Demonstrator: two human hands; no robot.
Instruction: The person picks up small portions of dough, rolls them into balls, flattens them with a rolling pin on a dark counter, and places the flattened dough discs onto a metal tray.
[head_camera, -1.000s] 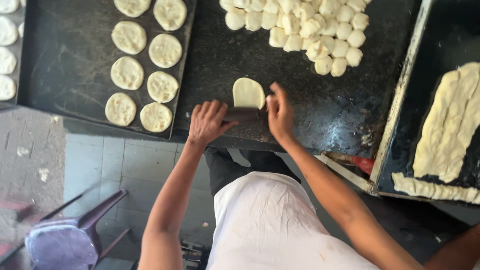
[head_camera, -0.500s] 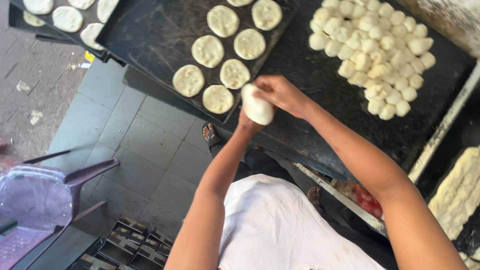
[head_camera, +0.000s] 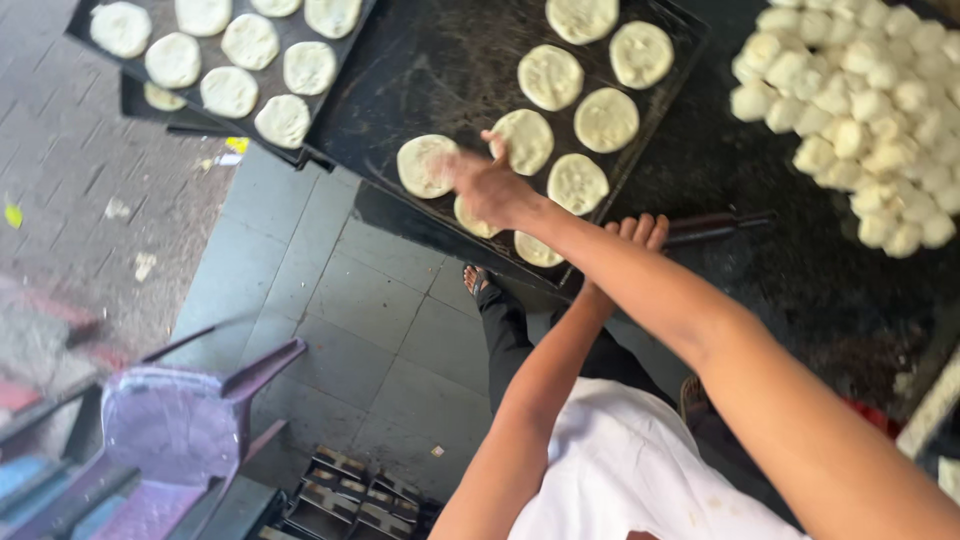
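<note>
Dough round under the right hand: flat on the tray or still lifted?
Flat, apparently: the dough round lies on the black tray, the blurred right hand beside it.

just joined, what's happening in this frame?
A person is laying flattened dough rounds on a dark tray. The right hand reaches across to a dough disc at the tray's near edge, beside several rounds already there. The left hand rests on the dark counter by a rolling pin. A pile of dough balls sits on the right.
</note>
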